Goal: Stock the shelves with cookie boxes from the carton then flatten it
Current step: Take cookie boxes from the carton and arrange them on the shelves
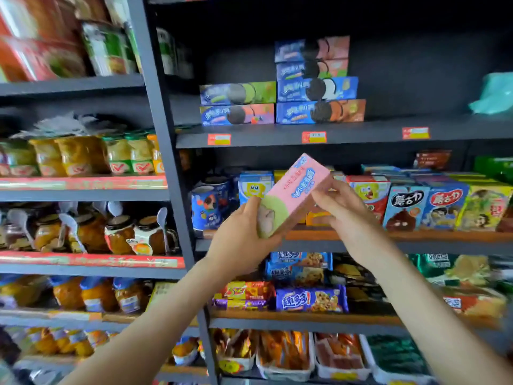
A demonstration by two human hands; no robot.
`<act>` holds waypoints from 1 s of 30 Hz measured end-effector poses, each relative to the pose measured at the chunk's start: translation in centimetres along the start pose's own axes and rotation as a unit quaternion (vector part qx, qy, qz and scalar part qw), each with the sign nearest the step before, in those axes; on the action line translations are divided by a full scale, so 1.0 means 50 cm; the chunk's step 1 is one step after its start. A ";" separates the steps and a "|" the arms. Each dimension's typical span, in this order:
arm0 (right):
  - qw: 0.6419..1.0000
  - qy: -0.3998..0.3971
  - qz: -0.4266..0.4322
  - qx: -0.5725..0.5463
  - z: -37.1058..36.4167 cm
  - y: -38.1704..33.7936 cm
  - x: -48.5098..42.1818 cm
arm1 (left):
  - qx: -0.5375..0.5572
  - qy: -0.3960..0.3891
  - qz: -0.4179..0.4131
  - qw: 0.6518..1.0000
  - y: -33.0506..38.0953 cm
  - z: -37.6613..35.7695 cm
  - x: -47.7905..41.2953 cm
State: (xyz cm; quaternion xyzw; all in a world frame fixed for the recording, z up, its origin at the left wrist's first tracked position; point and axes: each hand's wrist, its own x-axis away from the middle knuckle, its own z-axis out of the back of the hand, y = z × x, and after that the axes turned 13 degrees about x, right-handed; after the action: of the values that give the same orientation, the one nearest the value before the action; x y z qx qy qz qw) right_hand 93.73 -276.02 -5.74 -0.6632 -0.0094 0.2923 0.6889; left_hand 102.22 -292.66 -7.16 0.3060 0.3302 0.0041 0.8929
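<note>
Left hand [241, 240] half-hides pink box [297, 190]; right hand [344, 213] pinches it.

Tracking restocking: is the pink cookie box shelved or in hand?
In hand: pink cookie box tilted in midair; left hand grips its lower end, right hand its upper.

both hands [244, 232] [344, 215] hold a pink cookie box [294, 194] (tilted) before the shelves [333, 134].

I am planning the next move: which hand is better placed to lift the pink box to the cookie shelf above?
Probably the left hand: it grips the lower end of the pink box and sits under the shorter cookie stack. The right hand only pinches the upper end.
</note>
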 end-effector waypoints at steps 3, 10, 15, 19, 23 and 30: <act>0.993 -0.081 0.021 0.079 -0.023 -0.016 -0.020 | 0.122 0.037 0.076 0.989 0.026 0.005 -0.047; 0.964 -0.130 0.108 0.207 -0.041 -0.073 -0.076 | 0.462 0.113 0.256 0.842 0.074 0.015 -0.184; 0.948 -0.127 0.167 0.241 -0.013 -0.094 -0.138 | 0.579 0.091 0.242 0.773 0.084 0.042 -0.234; 0.922 -0.148 0.238 0.267 0.002 -0.105 -0.196 | 0.610 -0.008 0.258 0.749 0.069 0.087 -0.262; 0.835 -0.147 0.327 0.417 0.004 -0.121 -0.256 | 0.564 -0.062 0.290 0.771 0.030 0.134 -0.299; 0.659 0.077 0.494 0.562 -0.031 -0.149 -0.372 | 0.513 -0.192 0.278 0.789 -0.023 0.199 -0.373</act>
State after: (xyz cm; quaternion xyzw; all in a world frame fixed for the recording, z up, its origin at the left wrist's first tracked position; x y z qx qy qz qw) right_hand 81.84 -284.79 7.87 -0.0773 0.5386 0.4869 0.6833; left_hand 93.29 -302.90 9.08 0.7920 0.0065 0.0230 0.6101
